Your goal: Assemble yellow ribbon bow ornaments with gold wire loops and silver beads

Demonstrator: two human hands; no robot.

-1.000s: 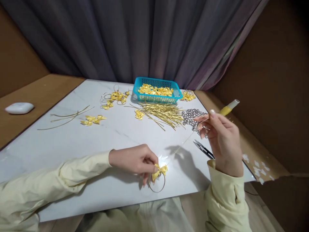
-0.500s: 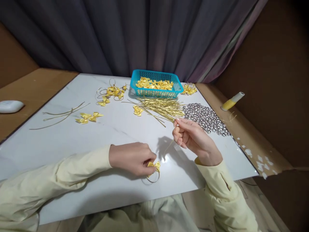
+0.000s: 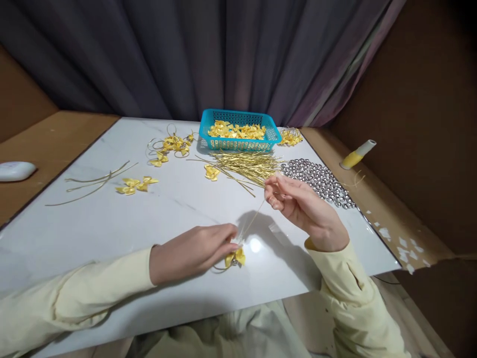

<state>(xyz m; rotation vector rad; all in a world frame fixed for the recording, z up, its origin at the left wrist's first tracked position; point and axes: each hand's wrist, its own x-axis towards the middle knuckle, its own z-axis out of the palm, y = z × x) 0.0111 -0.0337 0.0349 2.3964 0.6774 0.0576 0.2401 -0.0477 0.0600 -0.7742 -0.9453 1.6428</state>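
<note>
My left hand (image 3: 197, 251) is closed at the upper edge of a yellow ribbon bow (image 3: 239, 257), low over the near part of the white tabletop. A silvery bead shows at the bow's middle, and a thin cord loop (image 3: 222, 270) curves out beneath my fingers. From the bow a fine thread (image 3: 255, 217) runs up to my right hand (image 3: 303, 209), whose thumb and fingers are pinched on it. Something pale and translucent shows by my left fingertips, too blurred to name. Beyond my right fingers lies a pile of gold cords (image 3: 249, 166).
A blue basket (image 3: 238, 144) of yellow bows stands at the back. Silver beads (image 3: 316, 179) spread at the right. Finished-looking looped bows (image 3: 173, 144), loose bows (image 3: 136, 185) and several cords (image 3: 93, 183) lie leftward. A yellow-white tube (image 3: 357, 155) sits on the right cardboard.
My left hand has shifted its grip to the bow's upper edge, and the bow has turned with its loop now leftward. The thread from my right hand has become straighter.
</note>
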